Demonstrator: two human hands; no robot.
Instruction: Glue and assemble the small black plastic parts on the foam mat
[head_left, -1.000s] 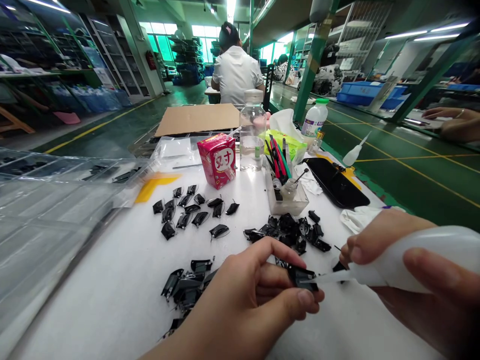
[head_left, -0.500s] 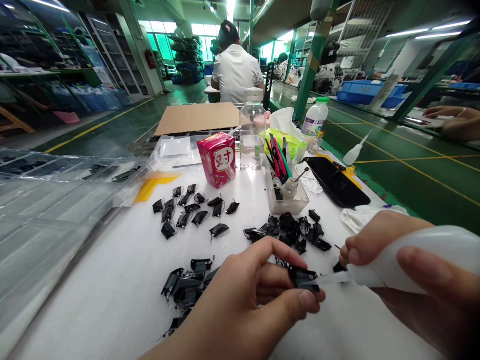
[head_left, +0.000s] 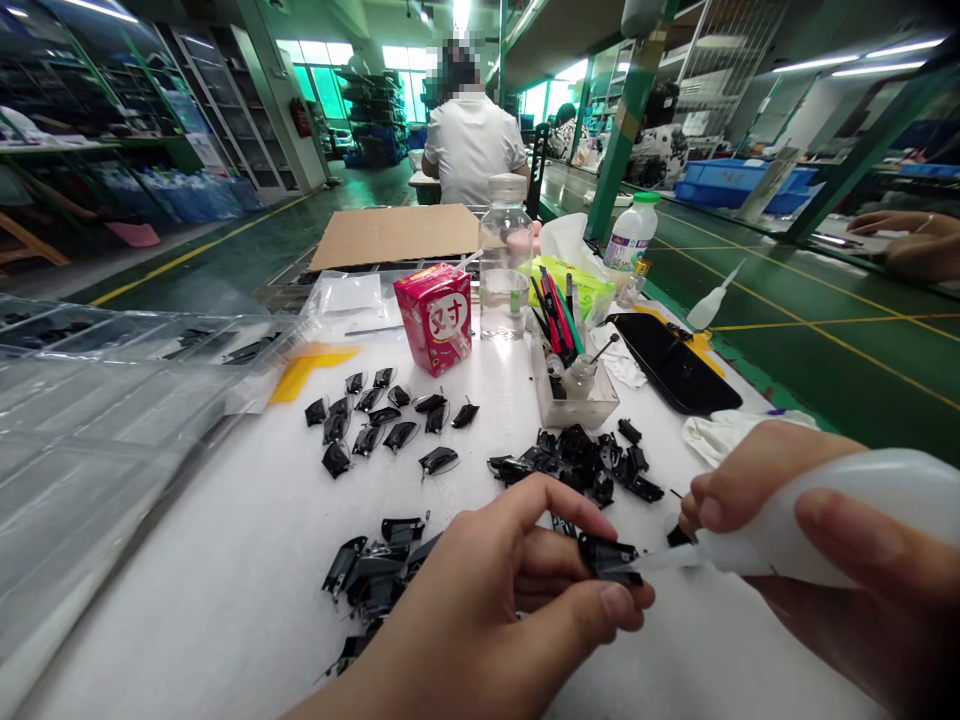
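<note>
My left hand (head_left: 502,600) pinches a small black plastic part (head_left: 609,556) between thumb and fingers, low over the white table (head_left: 225,580). My right hand (head_left: 832,560) is wrapped round a white squeeze bottle (head_left: 840,515) whose thin nozzle touches that part. Loose black parts lie around: a heap (head_left: 375,575) just left of my left hand, a pile (head_left: 585,465) beyond the hands, and a spread-out group (head_left: 382,420) farther back.
A pink drink carton (head_left: 437,318), a clear bottle (head_left: 505,260), a clear tub of pens and tools (head_left: 574,385), a black phone (head_left: 671,365) and a white cloth (head_left: 724,432) stand behind. Clear plastic trays (head_left: 97,400) fill the left. A person in white sits ahead, back turned.
Almost nothing has moved; my left hand and the black part have shifted very slightly to the right and down, with the nozzle still on the part.
</note>
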